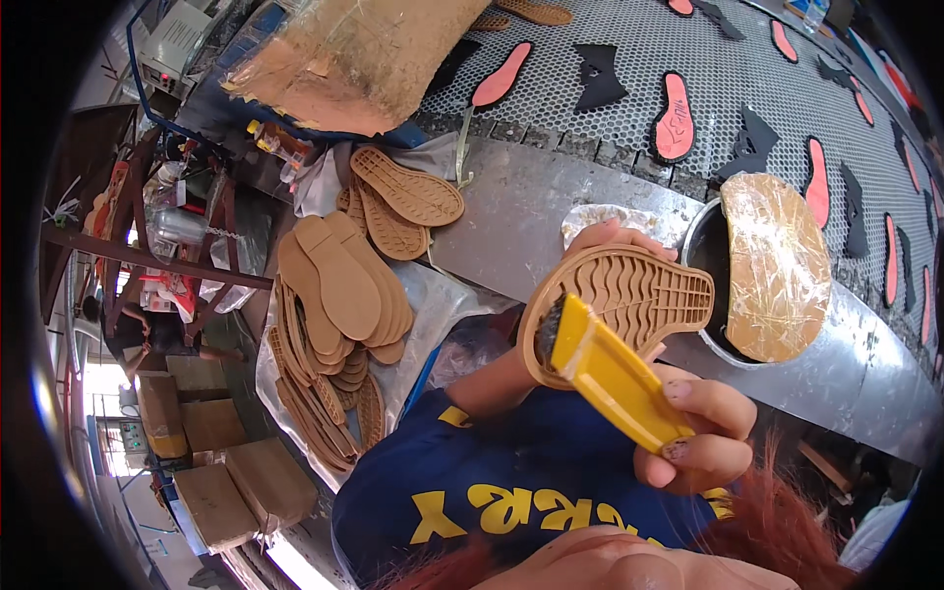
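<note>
My left hand (pixel 618 239) is closed around a tan shoe sole (pixel 612 290), mostly hidden behind it; its fingers show at the far edge. The sole's wavy-ridged, raised-rim side faces up. In my right hand (pixel 708 433) is a brush with a flat yellow handle (pixel 629 388), gripped between thumb and fingers. The brush's dark bristles lie against the rounded near-left end of the sole. Just right of the sole stands a round pot (pixel 710 339) with a dark inside, partly covered by a tan, tape-wrapped board (pixel 777 265).
Stacked tan soles (pixel 339 280) lie on plastic sheeting at left, with more soles (pixel 403 192) beyond. A metal ledge (pixel 521 211) borders a mesh conveyor (pixel 629 138) carrying pink insoles (pixel 674 118) and black cut pieces (pixel 600 79). Cardboard boxes (pixel 265 482) stand lower left. Another person (pixel 147 329) is at far left.
</note>
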